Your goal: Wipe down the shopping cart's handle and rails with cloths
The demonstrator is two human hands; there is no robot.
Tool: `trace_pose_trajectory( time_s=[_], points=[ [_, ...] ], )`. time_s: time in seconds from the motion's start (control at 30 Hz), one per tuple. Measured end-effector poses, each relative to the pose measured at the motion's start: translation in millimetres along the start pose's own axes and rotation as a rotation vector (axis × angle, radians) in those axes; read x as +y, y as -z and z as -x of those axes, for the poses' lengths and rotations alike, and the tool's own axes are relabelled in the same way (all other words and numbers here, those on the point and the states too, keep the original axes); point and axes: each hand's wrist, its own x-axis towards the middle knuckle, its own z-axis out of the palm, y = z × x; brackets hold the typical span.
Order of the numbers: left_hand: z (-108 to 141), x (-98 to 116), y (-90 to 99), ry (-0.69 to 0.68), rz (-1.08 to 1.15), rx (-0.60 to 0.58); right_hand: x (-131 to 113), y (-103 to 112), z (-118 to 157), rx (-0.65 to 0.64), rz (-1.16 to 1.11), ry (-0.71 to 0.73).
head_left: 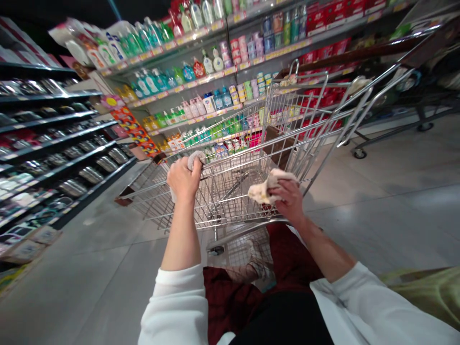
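A metal shopping cart point(230, 165) stands sideways in front of me, its wire basket tilted in view. My left hand point(184, 178) is closed around a grey cloth point(196, 159) at the cart's near top rail. Lower and to the right, my right hand point(290, 200) grips a pale, stained cloth point(264, 190) against or just in front of the side wires; I cannot tell whether it touches them. Slight blur covers the right hand. Through the wires the inside of the basket shows in part.
Shelves of bottles and cans point(201, 115) rise behind the cart. To the left are shelves with metal pots point(89, 175) and a cardboard box point(32, 247) on the floor. A second cart point(391, 134) stands at the right. Grey floor tiles point(406, 230) lie around.
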Motion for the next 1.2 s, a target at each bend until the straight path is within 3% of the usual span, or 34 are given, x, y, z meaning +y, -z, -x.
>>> trace_pose_trajectory(
  time_s=[0.13,0.23,0.3,0.43,0.6,0.7,0.77,0.97,1.13,1.2],
  points=[
    [0,-1,-0.4,-0.001,0.003,0.020,22,42,-97,0.280,0.207,0.017],
    [0,-1,-1.1,-0.002,-0.001,0.031,38,50,-137,0.203,0.340,-0.018],
    [0,-1,-1.3,-0.001,-0.003,0.031,43,45,-139,0.141,0.391,-0.020],
    [0,0,-1.1,0.000,-0.008,0.030,39,23,-91,0.104,0.406,-0.038],
    [-1,-1,-2.2,-0.007,-0.012,0.038,27,-9,20,-0.280,0.332,-0.106],
    [-1,-3,-3.9,-0.014,-0.017,0.040,20,-25,78,-0.387,0.322,-0.099],
    [-1,-5,-4.8,-0.018,-0.022,0.042,15,-31,102,-0.432,0.315,-0.072],
    [-3,-11,-4.4,-0.017,-0.031,0.042,3,-35,119,-0.515,0.221,-0.082],
    [-6,-15,-2.6,0.002,-0.008,0.033,3,-32,100,-0.566,0.047,-0.098],
    [-6,-17,-2.6,0.012,-0.012,0.038,5,-27,86,-0.520,-0.027,-0.103]
  ],
)
